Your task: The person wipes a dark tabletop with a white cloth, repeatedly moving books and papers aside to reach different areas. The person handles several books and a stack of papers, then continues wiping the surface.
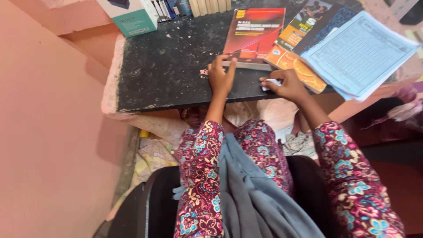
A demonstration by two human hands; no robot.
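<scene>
My left hand (221,75) rests on the dark stone desk (167,66), fingers spread and upright, fingertips touching the near edge of a red book (253,35). A tiny white scrap (203,72) lies just left of that hand. My right hand (286,84) pinches a small white piece of paper (272,83) at the desk's front edge, beside an orange-covered booklet (296,66).
A pile of books and a pale blue printed sheet (359,53) covers the desk's right side. A teal-and-white box (132,15) and upright books stand at the back. A pink wall (48,132) is on the left. Cloth bundles lie under the desk; I sit on a black chair (154,202).
</scene>
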